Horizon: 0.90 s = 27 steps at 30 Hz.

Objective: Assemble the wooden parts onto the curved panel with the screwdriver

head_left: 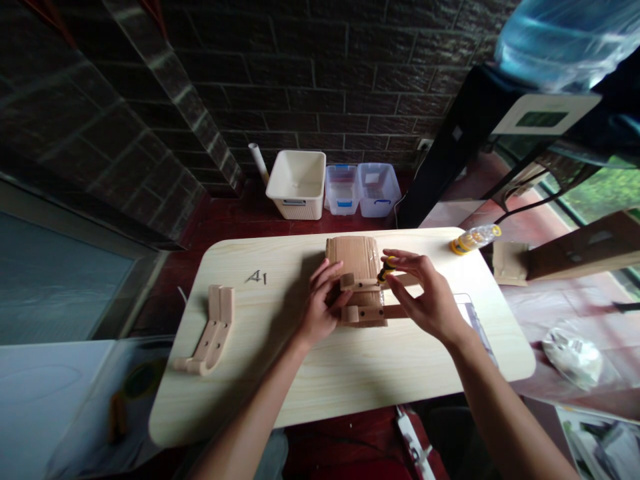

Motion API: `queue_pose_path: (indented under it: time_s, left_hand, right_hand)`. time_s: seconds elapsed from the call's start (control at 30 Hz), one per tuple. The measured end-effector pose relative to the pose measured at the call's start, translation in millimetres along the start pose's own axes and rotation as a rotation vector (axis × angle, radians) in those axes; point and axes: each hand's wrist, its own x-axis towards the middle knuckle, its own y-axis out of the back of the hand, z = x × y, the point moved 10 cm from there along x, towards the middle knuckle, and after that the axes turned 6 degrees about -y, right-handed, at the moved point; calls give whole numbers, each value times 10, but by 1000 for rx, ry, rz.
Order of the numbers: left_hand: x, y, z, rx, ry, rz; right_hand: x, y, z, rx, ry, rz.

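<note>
My right hand pinches a short yellow-and-black screwdriver, its tip down at a screw in the upper wooden strip. My left hand curls round the left end of the strips and holds them against a wooden block with clear film at its edge. A second wooden strip lies parallel, just nearer to me, with dark screw heads in it. To the left, two curved wooden pieces lie side by side with dark fittings. Several dark screws lie on the tabletop.
The pale wooden table has rounded corners. A clear bottle with yellow ends lies at its far right, and a phone-like flat object lies right of my hand. Beyond stand a cream bin, clear boxes and a water dispenser.
</note>
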Motion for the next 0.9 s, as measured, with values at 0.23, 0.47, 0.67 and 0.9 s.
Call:
queue_pose_path:
  time_s: [0.23, 0.47, 0.67, 0.9]
  left_hand:
    - [6, -5, -5, -1, 2, -6]
    - [6, -5, -6, 8, 4, -15]
    - [7, -9, -4, -2, -3, -8]
    - [12, -10, 2, -6, 3, -12]
  right_hand:
    - [-14, 5, 9, 15, 11, 26]
    - [-8, 9, -82, 12, 22, -15]
    - [-1, 30, -6, 62, 12, 36]
    - [6, 65, -32, 81, 1, 57]
